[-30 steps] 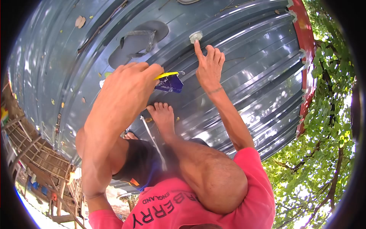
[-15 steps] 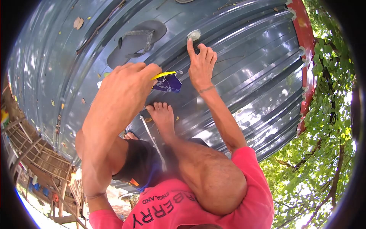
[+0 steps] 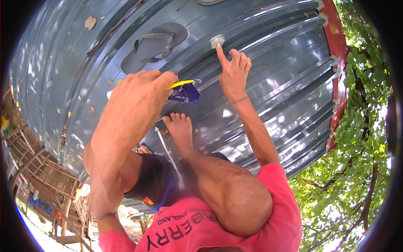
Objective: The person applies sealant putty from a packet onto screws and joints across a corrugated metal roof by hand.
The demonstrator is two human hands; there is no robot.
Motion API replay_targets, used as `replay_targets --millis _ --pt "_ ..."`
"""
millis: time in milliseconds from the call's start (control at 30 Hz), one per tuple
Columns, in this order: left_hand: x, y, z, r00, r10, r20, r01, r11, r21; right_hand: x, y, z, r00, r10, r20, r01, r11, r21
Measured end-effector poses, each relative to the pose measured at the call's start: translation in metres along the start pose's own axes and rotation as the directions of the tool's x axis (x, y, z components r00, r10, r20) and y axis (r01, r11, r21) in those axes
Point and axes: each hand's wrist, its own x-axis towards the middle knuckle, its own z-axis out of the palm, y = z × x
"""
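Observation:
In the head view, my left hand (image 3: 140,94) is closed around a dark blue packet (image 3: 186,93) with a yellow strip along its upper edge. A bit of greyish paste shows at the strip's tip, and my fingers hide the rest of the packet. My right hand (image 3: 235,75) has its index finger stretched out and the other fingers loosely bent, with nothing held. That fingertip touches a whitish-grey blob of paste (image 3: 217,41) on a raised rib of the dark metal roofing sheet (image 3: 277,80).
A grey flip-flop (image 3: 153,47) lies beyond my left hand, and part of another sits at the top edge. My bare foot (image 3: 179,126) rests on the sheet. Twigs and dry leaves (image 3: 90,22) are scattered about. Red trim (image 3: 337,63) borders the right edge, with tree foliage beyond.
My right index finger has shifted slightly over the paste, which looks more spread and rougher. The view has moved a little. My left hand still grips the packet in about the same place.

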Motion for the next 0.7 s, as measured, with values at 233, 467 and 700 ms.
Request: replay_targets --millis 233,467,700 --pt "0.000 0.003 0.002 0.997 0.039 -0.071 -0.038 0.999 0.013 0.024 0.003 0.005 0.993 0.090 -0.073 -0.076 0.982 0.174" --pt "0.002 0.002 0.000 1.000 0.006 -0.020 -0.006 1.000 -0.010 0.024 0.004 0.013 0.993 -0.021 -0.113 0.031 0.996 0.082" --pt "0.001 0.000 0.004 0.998 0.022 -0.051 -0.022 1.000 0.008 0.027 0.009 0.010 0.993 -0.042 -0.108 0.044 0.999 0.012"
